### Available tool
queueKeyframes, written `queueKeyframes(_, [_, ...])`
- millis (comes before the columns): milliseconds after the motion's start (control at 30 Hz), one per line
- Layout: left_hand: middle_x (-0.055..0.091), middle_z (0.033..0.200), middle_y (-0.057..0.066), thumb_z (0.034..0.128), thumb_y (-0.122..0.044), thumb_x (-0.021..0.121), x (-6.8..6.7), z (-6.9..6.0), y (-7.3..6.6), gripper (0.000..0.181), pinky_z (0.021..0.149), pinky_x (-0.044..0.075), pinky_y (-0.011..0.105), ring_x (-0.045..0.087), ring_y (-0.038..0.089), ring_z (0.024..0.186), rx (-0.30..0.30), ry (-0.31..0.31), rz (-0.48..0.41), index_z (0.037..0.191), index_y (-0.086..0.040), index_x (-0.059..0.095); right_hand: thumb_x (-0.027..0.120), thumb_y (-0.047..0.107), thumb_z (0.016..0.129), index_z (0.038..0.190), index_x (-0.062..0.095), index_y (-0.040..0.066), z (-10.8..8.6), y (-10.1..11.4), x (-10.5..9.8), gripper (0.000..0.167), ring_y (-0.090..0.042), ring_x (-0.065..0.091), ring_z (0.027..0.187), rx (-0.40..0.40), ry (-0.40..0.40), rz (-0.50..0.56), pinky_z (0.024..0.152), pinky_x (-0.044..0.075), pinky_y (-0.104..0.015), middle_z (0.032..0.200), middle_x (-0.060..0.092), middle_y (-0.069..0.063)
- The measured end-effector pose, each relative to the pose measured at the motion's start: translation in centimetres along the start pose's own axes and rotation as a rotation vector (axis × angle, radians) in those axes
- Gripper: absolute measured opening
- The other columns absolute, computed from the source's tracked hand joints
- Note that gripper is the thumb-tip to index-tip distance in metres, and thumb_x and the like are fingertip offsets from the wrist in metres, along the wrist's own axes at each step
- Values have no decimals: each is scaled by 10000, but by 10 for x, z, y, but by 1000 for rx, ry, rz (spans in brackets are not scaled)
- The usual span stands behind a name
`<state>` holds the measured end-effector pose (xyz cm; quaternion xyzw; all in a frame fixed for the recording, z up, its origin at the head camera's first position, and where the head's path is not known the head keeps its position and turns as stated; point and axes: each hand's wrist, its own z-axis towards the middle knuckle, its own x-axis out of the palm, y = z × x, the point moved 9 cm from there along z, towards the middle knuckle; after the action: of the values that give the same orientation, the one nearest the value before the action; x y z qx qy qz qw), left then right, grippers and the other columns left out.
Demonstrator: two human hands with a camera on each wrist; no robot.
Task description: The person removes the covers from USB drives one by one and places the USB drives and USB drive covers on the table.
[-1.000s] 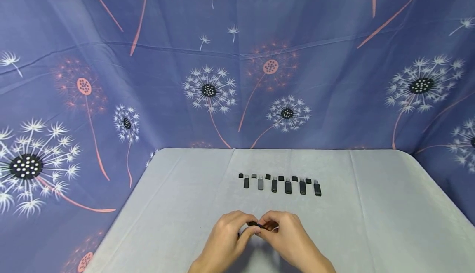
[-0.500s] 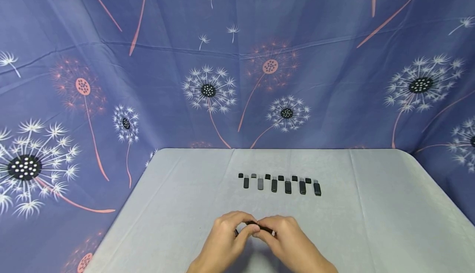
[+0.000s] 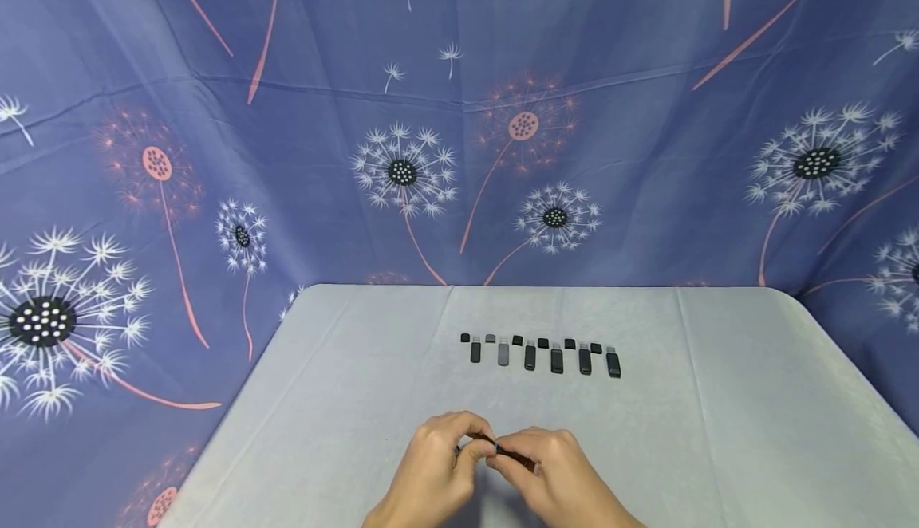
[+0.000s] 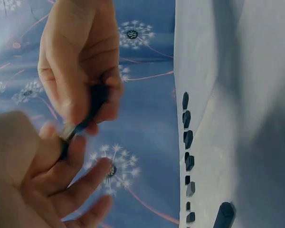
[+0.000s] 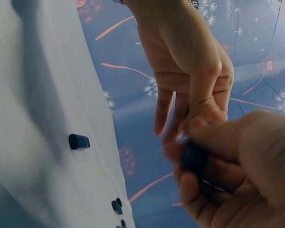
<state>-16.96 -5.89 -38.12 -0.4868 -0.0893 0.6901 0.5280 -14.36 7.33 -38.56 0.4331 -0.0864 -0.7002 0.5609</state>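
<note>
Both hands meet over the near part of the table. My right hand (image 3: 556, 468) holds a dark USB stick (image 3: 517, 458) between thumb and fingers, tilted down to the right. My left hand (image 3: 441, 460) pinches the stick's other end, a small dark piece like a cap (image 3: 484, 438), mostly covered by the fingers. A blue spot shows between the hands. In the left wrist view, a blurred metallic bit shows where the two pieces meet; whether they are apart I cannot tell. The left hand's other fingers are spread. Another dark USB stick (image 5: 79, 141) lies on the table nearby.
Farther back on the pale table (image 3: 345, 400) lies a row of several USB sticks (image 3: 556, 360), mostly black, one grey (image 3: 503, 354). Their small caps (image 3: 542, 343) sit beside the connector ends. A blue dandelion-print cloth (image 3: 459, 153) hangs behind and at the sides.
My right hand has shifted slightly down toward me, tilting the USB stick. The blue spot between the hands, covered half a second ago, shows again. The left hand has barely moved.
</note>
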Motion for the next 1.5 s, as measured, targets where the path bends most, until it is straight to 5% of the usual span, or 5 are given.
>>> queueKeyframes(200, [692, 803, -176, 885, -153, 766, -36, 5, 8, 122, 730, 562, 224, 647, -28, 755, -54, -173, -7, 833, -241, 700, 756, 84, 927, 898, 783, 163, -20, -23, -7, 88, 94, 534, 667, 207, 3, 27, 551, 475, -157, 792, 726, 88])
queueKeyframes(467, [715, 864, -151, 962, -270, 709, -24, 3, 6, 94, 709, 547, 165, 640, -38, 777, -28, -72, 12, 900, -207, 739, 768, 137, 925, 946, 815, 137, -24, -30, -9, 52, 72, 617, 721, 260, -5, 31, 589, 527, -181, 857, 769, 74])
queueKeyframes(700, [705, 915, -156, 890, -221, 773, -26, 3, 7, 64, 701, 558, 203, 660, -8, 825, -16, -87, 21, 952, -222, 790, 861, 74, 805, 887, 816, 232, -22, -25, -26, 183, 67, 563, 686, 217, -150, -70, 571, 475, -133, 831, 652, 184])
queueKeyframes(1000, [771, 831, -105, 723, -200, 896, -37, 9, 8, 146, 757, 559, 171, 701, 40, 799, 43, -175, 59, 845, -166, 823, 894, 134, 776, 829, 745, 238, -19, -45, -43, 189, 34, 612, 657, 517, -117, -88, 590, 545, -218, 791, 715, 178])
queueKeyframes(1500, [714, 743, -197, 659, -135, 921, -53, 16, 10, 180, 849, 516, 305, 622, -32, 775, 31, -231, 198, 760, -196, 785, 881, 121, 786, 855, 776, 233, -5, -47, -64, 169, 22, 692, 720, 541, -140, -110, 630, 581, -216, 803, 748, 170])
